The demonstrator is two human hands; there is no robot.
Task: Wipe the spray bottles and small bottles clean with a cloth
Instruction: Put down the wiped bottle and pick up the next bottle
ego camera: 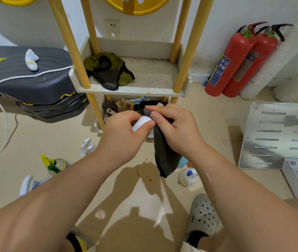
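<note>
My left hand grips a small white bottle, mostly hidden by its fingers. My right hand pinches a dark grey cloth against the bottle's top; the rest of the cloth hangs down. On the floor to the left stand a clear spray bottle with a white trigger, a spray bottle with a yellow and green trigger and a white-headed spray bottle. A small white bottle with a blue mark stands to the right, beside a pale blue bottle partly behind the cloth.
A shelf rack with yellow poles stands ahead, holding an olive cloth and clutter on the tier below. Two red fire extinguishers lean at the right wall. A metal panel lies right, a black case with a white cable left.
</note>
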